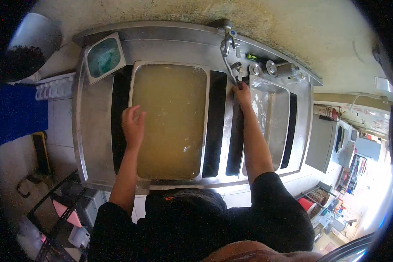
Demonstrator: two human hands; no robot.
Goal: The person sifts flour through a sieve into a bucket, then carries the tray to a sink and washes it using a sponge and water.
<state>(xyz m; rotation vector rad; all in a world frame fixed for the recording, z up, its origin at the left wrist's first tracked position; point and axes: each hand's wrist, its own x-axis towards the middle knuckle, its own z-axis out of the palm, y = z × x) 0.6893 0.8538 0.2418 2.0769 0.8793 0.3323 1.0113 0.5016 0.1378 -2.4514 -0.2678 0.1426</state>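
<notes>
My left hand hangs over the left rim of a large steel pan, fingers loosely curled, thumb apart and nothing in it. Cloudy yellowish water fills that pan. At the lower end of a thin faucet spout, my right hand has its fingers closed around the tip. The faucet is mounted on the back wall of the steel sink unit. Right of that hand sits a second steel pan with clear liquid and bright reflections, partly covered by my forearm.
A smaller container with green liquid stands tilted at the back left corner. Along the back right ledge are a yellow-green handled item, round metal pieces and a metal cup. A fire extinguisher is beyond the sink's right end.
</notes>
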